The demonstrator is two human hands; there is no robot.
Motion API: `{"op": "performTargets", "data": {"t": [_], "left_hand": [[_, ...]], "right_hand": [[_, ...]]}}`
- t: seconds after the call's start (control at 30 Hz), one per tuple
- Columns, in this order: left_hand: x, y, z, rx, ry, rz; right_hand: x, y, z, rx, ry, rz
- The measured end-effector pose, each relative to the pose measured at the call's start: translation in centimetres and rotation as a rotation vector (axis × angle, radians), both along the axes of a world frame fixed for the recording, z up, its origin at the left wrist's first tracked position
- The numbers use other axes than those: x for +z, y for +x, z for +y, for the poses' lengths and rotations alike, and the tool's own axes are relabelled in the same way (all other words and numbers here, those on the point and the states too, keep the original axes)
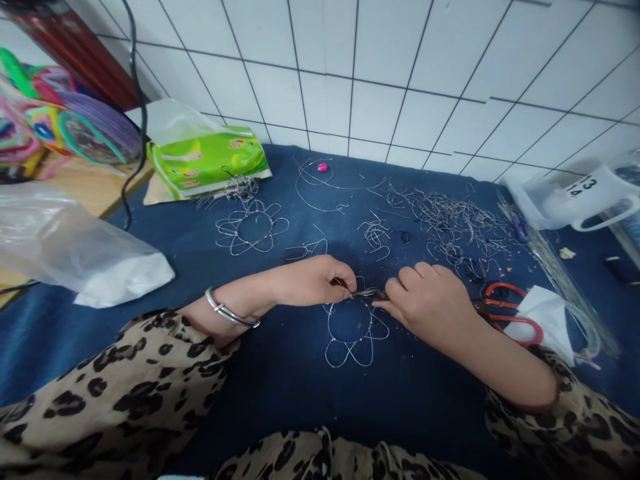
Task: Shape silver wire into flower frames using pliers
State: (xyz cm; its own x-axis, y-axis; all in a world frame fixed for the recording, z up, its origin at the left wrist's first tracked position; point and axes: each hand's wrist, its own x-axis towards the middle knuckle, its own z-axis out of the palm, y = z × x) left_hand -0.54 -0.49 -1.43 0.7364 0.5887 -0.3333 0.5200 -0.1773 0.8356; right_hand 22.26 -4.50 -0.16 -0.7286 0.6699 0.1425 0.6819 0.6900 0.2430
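A wire flower frame [349,341], a ring with looped petals and small pink joints, lies flat on the dark blue cloth below my hands. My left hand [320,280] pinches the far edge of this frame between thumb and fingers. Closed around a small pair of pliers [369,293], my right hand [425,293] holds the jaws at the wire by my left fingertips. The handles are mostly hidden in my palm. A second wire flower frame [253,227] rests on the cloth farther left.
Tangled wire pieces [455,220] spread at the right, near red-handled scissors [507,313] and a white mug [595,200]. A green tissue pack [210,163] and a plastic bag [85,240] lie left. A tiled wall [380,80] stands behind; a black cable [143,113] hangs left.
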Motion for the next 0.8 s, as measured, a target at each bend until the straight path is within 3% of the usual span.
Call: {"op": "performTargets", "data": {"t": [0.4, 0.63, 0.8], "left_hand": [[0.2, 0.0, 0.0, 0.010, 0.009, 0.003], [-0.6, -0.1, 0.1, 0.100, 0.017, -0.006], [-0.1, 0.1, 0.1, 0.172, 0.028, -0.014]], "right_hand": [[-0.6, 0.0, 0.0, -0.105, -0.178, 0.043], [-0.8, 0.0, 0.4, -0.203, -0.328, 0.071], [-0.8, 0.1, 1.1, -0.251, -0.397, 0.109]]}}
